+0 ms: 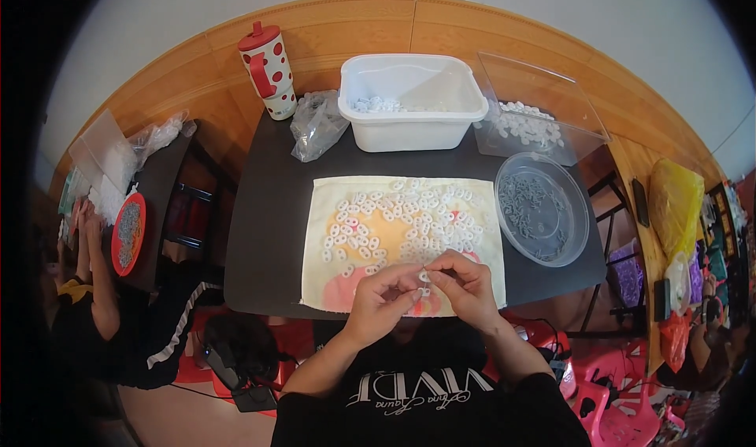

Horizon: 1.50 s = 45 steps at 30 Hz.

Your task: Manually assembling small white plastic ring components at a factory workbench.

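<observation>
Just above the near edge of a pale patterned cloth (319, 281), my two hands meet with their fingertips close together. My left hand (383, 301) is closed in a pinch on a small white plastic piece (426, 293). Another small white piece (424, 276) is pinched in my right hand (466, 288); whether the two pieces are joined is too small to tell. Many similar white pieces (409, 246), oval with two holes, lie spread over the cloth beyond my hands.
Behind the cloth on the dark table (268, 211) stand a white tub (409, 136), a crumpled plastic bag (319, 124) and a spotted tumbler (272, 73). On the right are a clear round tub (581, 246) of small grey parts and a clear bin (492, 144) of white pieces. A co-worker's arm (102, 278) shows far left.
</observation>
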Available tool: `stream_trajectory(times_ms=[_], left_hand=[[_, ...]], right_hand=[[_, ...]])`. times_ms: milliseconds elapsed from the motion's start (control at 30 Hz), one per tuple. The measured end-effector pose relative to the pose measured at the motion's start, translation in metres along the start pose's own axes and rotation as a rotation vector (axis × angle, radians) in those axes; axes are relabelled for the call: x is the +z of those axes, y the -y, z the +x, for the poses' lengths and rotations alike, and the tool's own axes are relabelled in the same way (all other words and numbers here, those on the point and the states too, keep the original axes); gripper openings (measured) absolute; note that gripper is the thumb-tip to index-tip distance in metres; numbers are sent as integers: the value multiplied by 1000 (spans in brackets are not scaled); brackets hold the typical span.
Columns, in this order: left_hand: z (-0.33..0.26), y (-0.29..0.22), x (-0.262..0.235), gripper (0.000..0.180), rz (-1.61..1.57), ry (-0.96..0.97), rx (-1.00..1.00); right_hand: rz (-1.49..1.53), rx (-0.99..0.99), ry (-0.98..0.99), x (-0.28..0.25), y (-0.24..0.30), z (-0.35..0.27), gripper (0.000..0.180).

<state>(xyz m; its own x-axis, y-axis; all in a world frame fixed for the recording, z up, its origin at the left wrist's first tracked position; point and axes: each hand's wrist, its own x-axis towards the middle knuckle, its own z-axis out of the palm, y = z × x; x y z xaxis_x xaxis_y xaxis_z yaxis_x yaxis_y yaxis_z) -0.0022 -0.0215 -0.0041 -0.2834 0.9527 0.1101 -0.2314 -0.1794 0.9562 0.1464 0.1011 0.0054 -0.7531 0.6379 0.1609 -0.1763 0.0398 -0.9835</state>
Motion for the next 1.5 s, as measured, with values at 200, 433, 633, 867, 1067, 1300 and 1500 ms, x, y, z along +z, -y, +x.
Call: stream_trajectory(times_ms=[200,433,633,867,1067,1300,1500], left_hand=[[0,-2,3,43,10,-31,12],[0,1,3,40,7,-50,3],[-3,13,5,36,15,-89,38],[-3,11,7,34,260,-103,80],[5,2,10,37,869,-110,375],[7,6,9,32,932,-99,376],[9,8,7,30,902,-102,353]], right_hand=[[-78,-18,18,-1,4,0,11],[-182,-79,92,-4,5,0,14],[-187,-57,84,-5,4,-5,20],[-396,-251,130,-11,-2,-1,21],[-703,-491,169,-12,-2,4,23],[-814,-512,215,-14,-5,1,28],[-781,-462,197,-14,-3,3,24]])
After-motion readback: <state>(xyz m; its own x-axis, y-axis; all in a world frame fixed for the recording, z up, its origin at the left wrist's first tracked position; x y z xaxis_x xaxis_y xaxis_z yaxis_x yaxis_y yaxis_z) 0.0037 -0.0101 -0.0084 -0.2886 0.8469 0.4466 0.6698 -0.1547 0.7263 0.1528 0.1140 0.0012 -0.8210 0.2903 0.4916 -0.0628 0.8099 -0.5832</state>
